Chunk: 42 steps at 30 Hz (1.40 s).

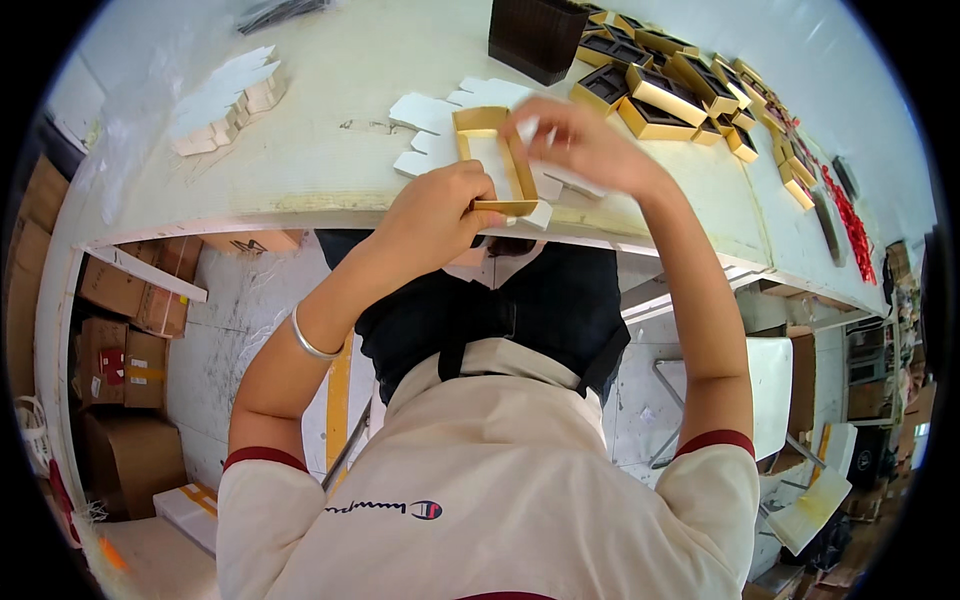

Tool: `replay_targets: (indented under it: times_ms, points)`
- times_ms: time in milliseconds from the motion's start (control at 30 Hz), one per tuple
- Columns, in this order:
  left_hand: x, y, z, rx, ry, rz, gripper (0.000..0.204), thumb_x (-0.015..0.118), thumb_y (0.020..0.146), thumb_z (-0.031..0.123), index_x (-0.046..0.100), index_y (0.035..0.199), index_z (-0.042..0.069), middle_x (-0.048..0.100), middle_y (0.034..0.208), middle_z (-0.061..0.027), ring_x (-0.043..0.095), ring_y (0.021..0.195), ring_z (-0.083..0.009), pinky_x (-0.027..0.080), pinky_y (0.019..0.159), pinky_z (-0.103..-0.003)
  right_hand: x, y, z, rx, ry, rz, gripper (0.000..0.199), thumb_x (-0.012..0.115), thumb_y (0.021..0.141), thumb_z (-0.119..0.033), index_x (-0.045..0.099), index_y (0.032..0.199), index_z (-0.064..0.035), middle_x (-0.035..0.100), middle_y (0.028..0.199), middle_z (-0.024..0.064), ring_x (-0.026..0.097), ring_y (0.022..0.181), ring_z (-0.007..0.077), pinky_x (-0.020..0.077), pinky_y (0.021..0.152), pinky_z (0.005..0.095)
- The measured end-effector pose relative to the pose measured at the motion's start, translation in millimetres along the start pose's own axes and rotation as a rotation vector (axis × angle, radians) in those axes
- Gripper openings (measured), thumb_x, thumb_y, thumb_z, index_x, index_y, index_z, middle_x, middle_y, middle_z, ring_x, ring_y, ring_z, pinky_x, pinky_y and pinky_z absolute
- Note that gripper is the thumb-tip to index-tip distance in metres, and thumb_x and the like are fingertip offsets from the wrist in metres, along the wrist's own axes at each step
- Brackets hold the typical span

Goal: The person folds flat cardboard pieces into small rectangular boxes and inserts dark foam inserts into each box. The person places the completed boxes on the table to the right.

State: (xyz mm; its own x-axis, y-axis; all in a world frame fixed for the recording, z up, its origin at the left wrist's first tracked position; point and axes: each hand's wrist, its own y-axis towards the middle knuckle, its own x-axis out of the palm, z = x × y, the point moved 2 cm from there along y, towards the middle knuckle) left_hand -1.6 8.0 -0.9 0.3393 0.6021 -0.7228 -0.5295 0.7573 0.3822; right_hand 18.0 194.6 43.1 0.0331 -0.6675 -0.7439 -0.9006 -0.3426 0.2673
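Note:
A shallow gold box [523, 172] with its open side up is held at the table's front edge. My left hand [446, 202] grips its near left corner, thumb under the near wall. My right hand [575, 142] is over the box's far right side, smeared by motion; whether its fingers touch the wall I cannot tell. White die-cut card pieces [424, 115] lie beneath and around the box. Beyond it stands a stack of dark brown trays [537, 40].
Several gold boxes with black inserts [660, 92] are heaped at the far right, near red shredded strips [850, 225]. A stack of white card pieces [228, 105] lies at the left of the table [330, 180]. Cardboard cartons [125, 362] fill the space below left; a white chair [765, 395] stands at right.

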Motion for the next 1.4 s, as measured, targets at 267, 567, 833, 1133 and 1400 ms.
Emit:
replay_targets:
  times_ms: [267, 567, 833, 1133, 1400]
  points:
    - [-3, 0, 15, 0.073, 0.318, 0.075, 0.038, 0.072, 0.073, 0.038, 0.057, 0.071, 0.003, 0.051, 0.072, -0.0092, 0.051, 0.067, -0.0256, 0.041, 0.062, -0.036, 19, 83, 21, 0.217, -0.735, -0.291, 0.024, 0.062, 0.072, -0.011, 0.066, 0.094, -0.0021, 0.065, 0.092, 0.0183, 0.064, 0.087, 0.0302, 0.0513, 0.07, 0.0368]
    - [4, -6, 14, 0.12, 0.49, 0.304, 0.034, 0.073, 0.068, 0.029, 0.057, 0.083, 0.004, 0.051, 0.093, -0.0103, 0.052, 0.081, -0.0275, 0.041, 0.07, -0.038, 17, 80, 11, 0.425, -0.711, -0.354, 0.019, 0.06, 0.068, -0.003, 0.064, 0.085, 0.0062, 0.066, 0.074, 0.018, 0.065, 0.063, 0.0288, 0.0507, 0.055, 0.0364]
    - [-29, -2, 2, 0.105, 0.238, 0.391, 0.054, 0.067, 0.064, 0.013, 0.05, 0.115, 0.005, 0.05, 0.111, -0.0179, 0.051, 0.102, -0.0334, 0.042, 0.089, -0.039, -11, 63, 18, 0.466, -0.216, -0.303, 0.033, 0.066, 0.075, -0.023, 0.06, 0.098, -0.0001, 0.062, 0.074, 0.0117, 0.059, 0.06, 0.0188, 0.0459, 0.054, 0.0302]
    - [-20, 30, -60, 0.002, -0.346, -0.086, 0.07, 0.066, 0.068, 0.011, 0.039, 0.133, 0.008, 0.05, 0.124, -0.0165, 0.049, 0.115, -0.027, 0.037, 0.1, -0.034, -88, 95, 66, 0.12, -1.052, 0.394, 0.033, 0.058, 0.085, -0.032, 0.063, 0.103, -0.0049, 0.066, 0.091, 0.0157, 0.063, 0.087, 0.0317, 0.0503, 0.077, 0.0415]
    - [-16, -5, -24, -0.067, -0.165, -0.035, 0.076, 0.073, 0.07, 0.016, 0.036, 0.135, 0.008, 0.048, 0.128, -0.0178, 0.045, 0.119, -0.0293, 0.032, 0.104, -0.036, -111, 122, 104, 0.231, -0.825, 0.293, 0.015, 0.064, 0.074, -0.013, 0.067, 0.085, -0.0035, 0.066, 0.09, 0.0169, 0.063, 0.088, 0.0322, 0.0501, 0.08, 0.04]
